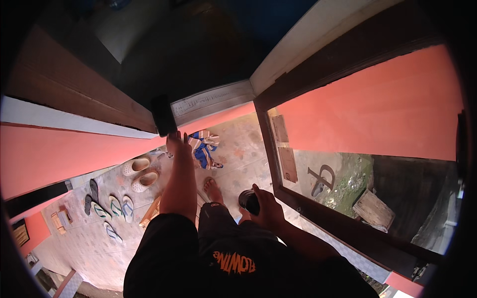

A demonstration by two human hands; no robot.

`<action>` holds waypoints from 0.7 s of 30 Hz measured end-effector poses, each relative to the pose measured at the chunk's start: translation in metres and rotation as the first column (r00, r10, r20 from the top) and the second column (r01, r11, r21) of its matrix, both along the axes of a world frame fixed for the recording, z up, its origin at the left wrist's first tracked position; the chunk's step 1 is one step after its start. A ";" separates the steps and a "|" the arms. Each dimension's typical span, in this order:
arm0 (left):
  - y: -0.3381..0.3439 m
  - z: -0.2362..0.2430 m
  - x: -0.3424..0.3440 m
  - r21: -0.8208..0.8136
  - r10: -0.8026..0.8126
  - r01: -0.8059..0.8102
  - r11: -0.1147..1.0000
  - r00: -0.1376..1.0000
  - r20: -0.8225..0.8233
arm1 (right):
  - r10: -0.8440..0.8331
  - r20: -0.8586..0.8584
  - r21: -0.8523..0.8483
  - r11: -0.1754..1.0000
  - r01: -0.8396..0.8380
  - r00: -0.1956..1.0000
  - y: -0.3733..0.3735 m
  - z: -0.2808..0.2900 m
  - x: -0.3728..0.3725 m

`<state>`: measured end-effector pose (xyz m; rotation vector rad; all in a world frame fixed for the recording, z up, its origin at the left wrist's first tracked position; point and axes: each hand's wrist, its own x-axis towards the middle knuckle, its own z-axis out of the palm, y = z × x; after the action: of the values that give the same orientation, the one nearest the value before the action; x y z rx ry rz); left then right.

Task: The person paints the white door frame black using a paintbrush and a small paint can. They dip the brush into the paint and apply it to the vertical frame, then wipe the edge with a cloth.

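My left hand [178, 144] reaches forward to the door sill, its fingers closed around the lower end of a flat black rectangular object [163, 117]. That object looks like a phone, but it is too dark to be sure. Close to my right thigh, my right hand [268, 207] wraps around a dark round container [249, 202] with a ridged side. Below and ahead of my left hand, a crumpled blue, white and brown striped cloth [202, 149] lies on the floor near my bare foot [212, 188].
A pale raised sill [213, 102] crosses the doorway, with a dark room beyond. On the left stands a brown door post [79, 87]. Beige clogs [145, 181] and several flip-flops [115, 206] lie on the tiled floor. A dark wooden window frame [271, 154] stands at right.
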<state>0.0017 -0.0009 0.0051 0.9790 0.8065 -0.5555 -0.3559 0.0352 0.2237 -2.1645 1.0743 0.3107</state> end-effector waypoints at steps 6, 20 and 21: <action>-0.024 0.091 -0.058 0.030 -0.317 0.315 0.949 0.941 0.120 | -0.015 0.036 -0.017 1.000 0.016 0.999 -0.002 0.003 -0.014; 0.008 0.357 -0.291 0.510 0.192 0.855 -0.095 -0.487 0.852 | -0.115 0.074 -0.039 0.992 0.119 0.991 0.006 -0.015 -0.035; 0.009 0.356 -0.293 0.539 0.199 0.840 -0.062 -0.519 0.831 | -0.121 0.055 -0.048 0.991 0.123 0.991 0.005 -0.017 -0.035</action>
<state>-0.2913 0.0079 0.3615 0.4614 -1.8690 -0.9786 -0.3913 0.0404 0.2064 -2.1287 1.1910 0.1713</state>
